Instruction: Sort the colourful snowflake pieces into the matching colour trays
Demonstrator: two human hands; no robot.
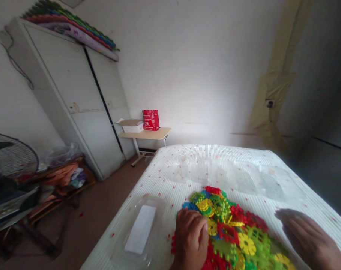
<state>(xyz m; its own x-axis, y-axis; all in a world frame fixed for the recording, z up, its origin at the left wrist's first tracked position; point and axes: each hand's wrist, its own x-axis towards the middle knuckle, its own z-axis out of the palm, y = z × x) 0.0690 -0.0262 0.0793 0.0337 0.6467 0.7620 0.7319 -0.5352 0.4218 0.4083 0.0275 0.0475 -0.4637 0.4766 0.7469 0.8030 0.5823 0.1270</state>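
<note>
A heap of red, yellow, green and blue plastic snowflake-shaped building pieces (229, 228) lies on the near part of the cloth-covered table. At the heap's left edge rests my left hand (191, 234), its fingers curled in; whatever may be inside them is hidden. My right hand (311, 236) is at the right of the heap, fingers stretched out side by side, with nothing visible in it. Left of my left hand sits a clear plastic container (159, 225) with a white paper slip (141, 228) on or in it.
Several clear plastic containers (243, 180) stand in a row across the table's white dotted cloth (215, 152). Beyond it, a small table (156, 134) bears a red bag (151, 120) and a white box (133, 127). A fan (12, 157) and a cabinet (66, 86) are at left.
</note>
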